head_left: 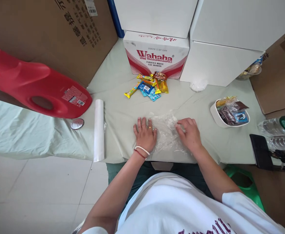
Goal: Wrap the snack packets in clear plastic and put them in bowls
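Note:
A crumpled sheet of clear plastic film [165, 133] lies on the cloth-covered table in front of me. My left hand [145, 134] rests flat on the film's left side, its fingers stretched out and apart. At the right edge, my right hand [189, 132] has its thumb and curled fingers pinched on the film. Beyond the film sits a pile of wrapped snacks [149, 86] in yellow, blue and brown packets. To the left of my left hand lies a whitish plastic roll [99, 130].
A Wahaba-style "Wahaha" water carton [157, 57] and white boxes [213, 63] line the back. On the right are a white tub [219, 121] of packets, plastic bottles [275, 125] and a black phone-like object [258, 151]. A red jug [42, 87] and round lid [77, 123] lie left.

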### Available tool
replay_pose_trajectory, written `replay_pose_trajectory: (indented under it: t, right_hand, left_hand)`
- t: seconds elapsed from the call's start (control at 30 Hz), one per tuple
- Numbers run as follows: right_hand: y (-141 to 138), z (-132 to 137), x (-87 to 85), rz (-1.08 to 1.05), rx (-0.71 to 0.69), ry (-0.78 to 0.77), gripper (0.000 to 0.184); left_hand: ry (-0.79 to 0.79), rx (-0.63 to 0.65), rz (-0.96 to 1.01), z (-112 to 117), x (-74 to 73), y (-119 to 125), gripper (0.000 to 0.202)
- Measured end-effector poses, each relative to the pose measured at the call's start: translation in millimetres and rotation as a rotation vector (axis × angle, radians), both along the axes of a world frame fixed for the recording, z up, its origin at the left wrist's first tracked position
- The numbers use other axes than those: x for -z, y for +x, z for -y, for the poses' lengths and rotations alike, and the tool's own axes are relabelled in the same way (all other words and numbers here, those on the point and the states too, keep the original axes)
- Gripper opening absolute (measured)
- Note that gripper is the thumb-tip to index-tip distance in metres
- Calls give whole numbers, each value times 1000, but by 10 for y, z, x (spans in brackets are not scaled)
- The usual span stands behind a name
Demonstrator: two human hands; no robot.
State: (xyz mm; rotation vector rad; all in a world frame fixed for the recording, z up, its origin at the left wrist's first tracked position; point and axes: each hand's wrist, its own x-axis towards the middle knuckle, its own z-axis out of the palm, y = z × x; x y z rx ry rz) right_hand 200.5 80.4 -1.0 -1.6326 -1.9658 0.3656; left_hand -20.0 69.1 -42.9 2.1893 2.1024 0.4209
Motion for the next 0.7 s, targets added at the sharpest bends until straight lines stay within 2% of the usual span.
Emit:
replay_pose_trajectory:
  t: [0.07, 0.17, 0.27, 0.33, 0.4, 0.5, 0.6, 0.7]
  right_hand:
    - [-123, -122, 64, 51, -67, -77, 33]
    - [-182, -314, 182, 12, -42, -235, 21]
    - [-54, -446, 222, -266, 49, -360, 19]
    - [101, -496, 211, -440, 122, -389, 23]
    - [283, -530, 203, -528, 203, -369, 27]
    - [563, -561, 220, -521, 333, -310, 28]
    - [753, -549, 201, -322, 413, -223, 23]
    - [697, -446, 76, -133, 424, -52, 24]
  left_hand:
    - [-35, 31, -16, -10, 13, 10, 66]
    - [-99, 51, -26, -25, 18, 20, 75]
    - [-117, 62, -38, -28, 11, 25, 82]
    - [-120, 66, -42, -25, 8, 27, 85]
    - [-119, 65, -45, -22, 8, 29, 86]
    - [-111, 61, -50, -22, 16, 31, 84]
    - [-106, 60, -53, -23, 18, 28, 82]
    - [-105, 61, -55, -23, 17, 27, 81]
